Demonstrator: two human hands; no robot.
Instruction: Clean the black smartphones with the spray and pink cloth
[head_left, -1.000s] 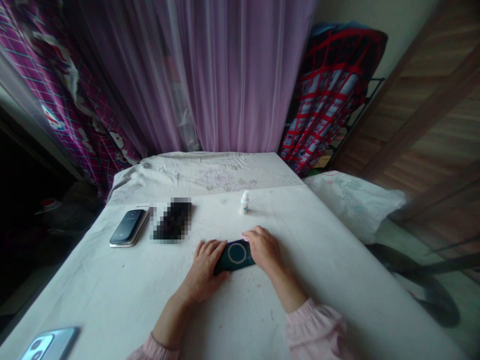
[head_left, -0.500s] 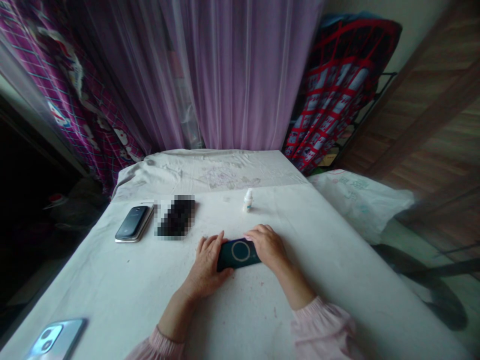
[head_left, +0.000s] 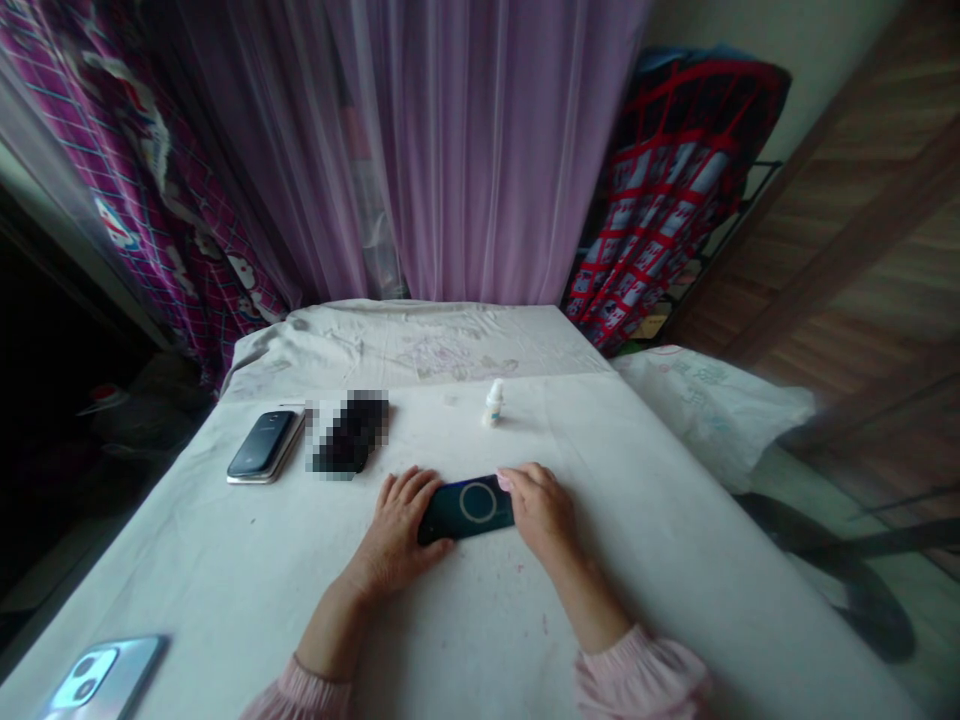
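Observation:
A dark phone (head_left: 457, 518) with a pale ring on its back lies sideways on the white tablecloth. My left hand (head_left: 397, 520) grips its left end, thumb along the near edge and fingers at the far edge. At the phone's right end, my right hand (head_left: 541, 508) is closed round a small pale pink piece (head_left: 505, 481), which looks like cloth and touches the phone's far right corner. Most of that piece is hidden under the fingers. Beyond the phone a small white bottle (head_left: 493, 405) stands upright.
Left on the table are a dark phone (head_left: 262, 442) on top of another flat device and a pixelated dark object (head_left: 351, 435). A silvery-blue phone (head_left: 112, 680) lies at the near left corner. Purple curtains (head_left: 487, 150) hang behind the table; a white plastic bag (head_left: 712, 410) is beside its right edge.
My left hand has slid slightly left along with the phone, and its fingers lie closer together. The right hand's fingers have shifted a little on the phone's right end.

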